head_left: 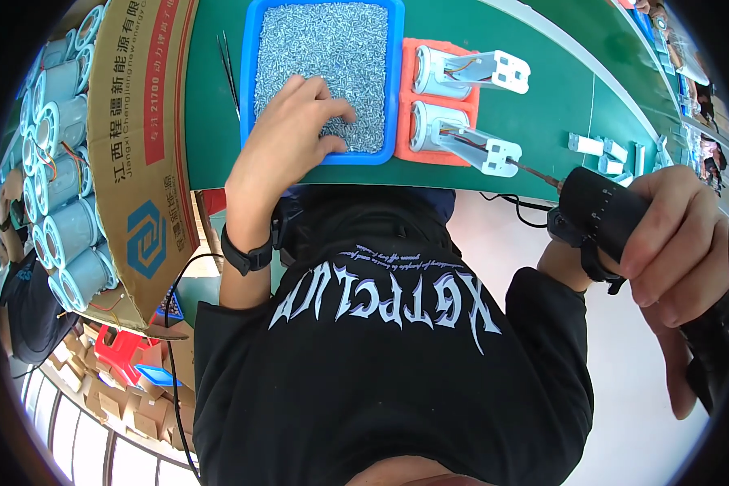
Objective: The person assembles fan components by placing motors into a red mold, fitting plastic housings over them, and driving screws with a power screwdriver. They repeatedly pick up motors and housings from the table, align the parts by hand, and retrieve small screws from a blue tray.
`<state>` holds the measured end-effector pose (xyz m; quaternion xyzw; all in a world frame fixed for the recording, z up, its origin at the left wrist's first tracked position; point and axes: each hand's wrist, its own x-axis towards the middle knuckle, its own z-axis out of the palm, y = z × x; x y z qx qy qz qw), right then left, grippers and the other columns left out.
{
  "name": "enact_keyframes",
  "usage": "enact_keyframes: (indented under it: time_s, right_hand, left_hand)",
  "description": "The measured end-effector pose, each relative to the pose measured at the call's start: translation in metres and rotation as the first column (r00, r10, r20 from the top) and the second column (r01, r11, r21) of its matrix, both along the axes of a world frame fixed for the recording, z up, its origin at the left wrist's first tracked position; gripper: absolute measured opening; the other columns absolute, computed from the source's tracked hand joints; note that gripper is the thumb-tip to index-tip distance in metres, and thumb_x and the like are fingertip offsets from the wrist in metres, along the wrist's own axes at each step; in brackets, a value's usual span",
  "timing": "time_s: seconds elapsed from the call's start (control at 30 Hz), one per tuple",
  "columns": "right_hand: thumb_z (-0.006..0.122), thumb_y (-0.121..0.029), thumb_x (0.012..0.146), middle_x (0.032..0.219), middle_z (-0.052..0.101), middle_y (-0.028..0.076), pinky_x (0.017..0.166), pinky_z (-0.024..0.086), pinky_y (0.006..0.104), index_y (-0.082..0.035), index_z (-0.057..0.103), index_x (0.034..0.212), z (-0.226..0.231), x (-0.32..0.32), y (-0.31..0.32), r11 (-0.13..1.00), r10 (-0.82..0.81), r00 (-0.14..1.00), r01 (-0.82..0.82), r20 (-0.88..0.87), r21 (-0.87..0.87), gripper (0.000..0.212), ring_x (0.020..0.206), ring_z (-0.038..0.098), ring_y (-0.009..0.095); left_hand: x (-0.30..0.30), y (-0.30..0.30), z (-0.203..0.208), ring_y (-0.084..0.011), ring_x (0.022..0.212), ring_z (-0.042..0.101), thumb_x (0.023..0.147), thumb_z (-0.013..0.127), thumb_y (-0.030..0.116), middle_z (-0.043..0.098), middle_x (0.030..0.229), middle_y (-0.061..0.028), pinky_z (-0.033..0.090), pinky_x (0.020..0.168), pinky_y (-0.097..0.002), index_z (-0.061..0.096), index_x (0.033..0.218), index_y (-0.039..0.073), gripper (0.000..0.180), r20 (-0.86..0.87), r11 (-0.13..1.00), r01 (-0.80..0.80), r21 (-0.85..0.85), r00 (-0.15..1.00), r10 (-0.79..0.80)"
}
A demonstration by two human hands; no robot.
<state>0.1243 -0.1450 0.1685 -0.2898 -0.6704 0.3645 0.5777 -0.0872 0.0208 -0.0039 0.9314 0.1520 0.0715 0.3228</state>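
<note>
My left hand [296, 134] reaches over a blue tray [398, 81] filled with small silver screws [324, 44]. Its fingers are bent, and the thumb and forefinger are apart at the screws' surface. In my right hand [680, 235] is a black electric screwdriver [603, 206], gripped around its body. Its thin bit points left, with the tip at or very near the end of a white bracket on the nearer housing [439, 125]. A second white housing [441, 71] with a similar bracket lies behind it. Both rest in an orange foam holder [462, 154].
Black tweezers [229, 69] lie left of the tray on the green table [559, 113]. A cardboard box [138, 138] at left stands beside stacked white housings [61, 174]. Small white parts [599, 150] lie at right. A black cable [518, 206] hangs near the table edge.
</note>
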Motion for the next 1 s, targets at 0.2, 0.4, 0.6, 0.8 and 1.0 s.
enact_keyframes:
  time_s: [0.2, 0.4, 0.6, 0.8, 1.0]
  right_hand:
    - [0.079, -0.051, 0.068, 0.066, 0.060, 0.004, 0.061, 0.052, 0.0246, -0.009, 0.056, 0.077, 0.003, 0.001, 0.007, 0.992, 0.024, 0.988, -0.005, 0.151, -0.123, 0.049, 0.060, 0.062, 0.017]
    - [0.083, -0.051, 0.064, 0.068, 0.062, 0.004, 0.064, 0.053, 0.0226, -0.009, 0.059, 0.071, 0.009, 0.012, 0.005, 0.986, 0.153, 0.917, -0.117, 0.369, -0.116, 0.049, 0.062, 0.063, 0.016]
    - [0.080, -0.057, 0.062, 0.070, 0.061, 0.003, 0.063, 0.052, 0.0213, -0.009, 0.060, 0.072, 0.004, 0.017, 0.010, 0.985, 0.172, 0.929, -0.153, 0.329, -0.083, 0.053, 0.063, 0.063, 0.014]
    - [0.076, -0.067, 0.060, 0.073, 0.059, 0.001, 0.060, 0.052, 0.0196, -0.009, 0.060, 0.072, -0.005, 0.014, 0.012, 0.992, 0.114, 0.982, -0.103, 0.153, -0.078, 0.061, 0.062, 0.062, 0.011]
    - [0.073, -0.074, 0.058, 0.075, 0.058, -0.001, 0.058, 0.051, 0.0181, -0.010, 0.061, 0.072, -0.016, 0.006, 0.012, 0.995, 0.055, 0.998, -0.055, 0.005, -0.079, 0.067, 0.062, 0.062, 0.009]
  left_hand:
    - [0.002, 0.005, -0.005, -0.0256, 0.088, 0.055, 0.070, 0.071, 0.007, 0.058, 0.084, -0.0069, 0.047, 0.078, -0.0365, 0.066, 0.077, 0.005, 0.008, -0.023, 0.997, 0.072, 0.017, 0.997, -0.072]
    - [0.007, 0.005, -0.001, -0.0274, 0.078, 0.061, 0.073, 0.069, 0.007, 0.064, 0.079, -0.0098, 0.050, 0.070, -0.0364, 0.068, 0.079, 0.003, 0.007, 0.147, 0.994, 0.055, -0.089, 0.988, -0.042]
    - [0.019, -0.016, -0.001, -0.0251, 0.063, 0.065, 0.074, 0.069, 0.005, 0.066, 0.072, -0.0095, 0.052, 0.060, -0.0309, 0.069, 0.084, 0.002, 0.010, 0.204, 0.965, 0.016, -0.260, 0.978, 0.038]
    - [0.034, -0.043, -0.006, -0.0207, 0.062, 0.064, 0.072, 0.070, 0.001, 0.066, 0.074, -0.0079, 0.051, 0.057, -0.0282, 0.069, 0.084, 0.003, 0.012, 0.322, 0.887, 0.024, -0.461, 0.936, 0.141]
    - [0.047, -0.057, -0.013, -0.0180, 0.062, 0.062, 0.071, 0.071, -0.003, 0.067, 0.077, -0.0066, 0.049, 0.056, -0.0281, 0.068, 0.084, 0.005, 0.016, 0.452, 0.899, 0.054, -0.435, 0.876, 0.166]
